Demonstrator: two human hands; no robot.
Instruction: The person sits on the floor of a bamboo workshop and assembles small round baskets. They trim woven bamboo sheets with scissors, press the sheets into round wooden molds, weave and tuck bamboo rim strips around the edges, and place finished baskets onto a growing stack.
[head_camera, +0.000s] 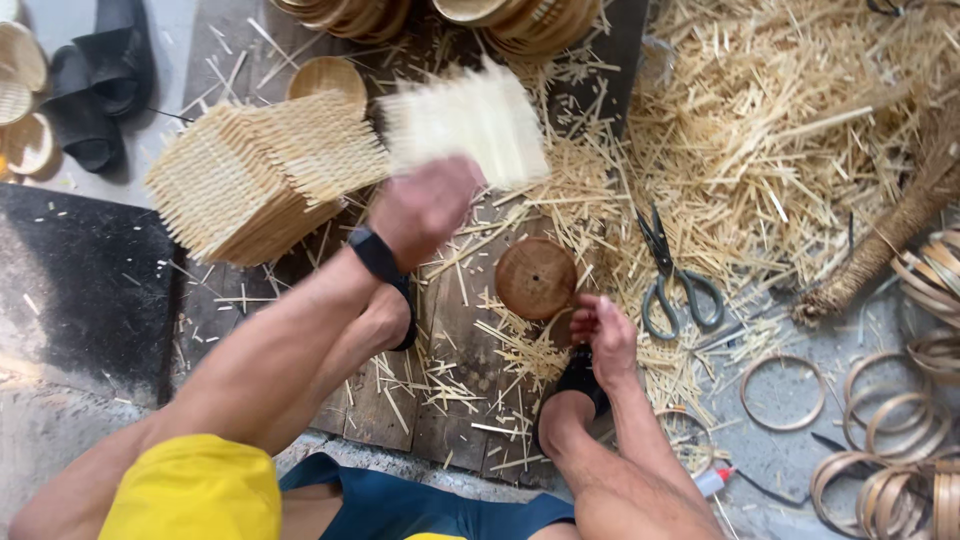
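My left hand (425, 210), with a black watch on the wrist, is shut on a pale square woven bamboo mat (470, 120), which it holds up over the floor; the mat is blurred. Just left of it stands a thick, fanned stack of similar woven mats (250, 175). My right hand is out of sight. Both my bare feet in black sandals rest on the wooden boards. The toes of my right foot (600, 335) touch a round wooden block (535, 278).
Scissors (670, 280) lie right of the block, on a big heap of bamboo slivers (780, 130). Bamboo hoops (785, 395) cover the lower right. Stacked round baskets (530, 20) and a small bowl (325, 78) sit at the top, black sandals (100, 80) top left.
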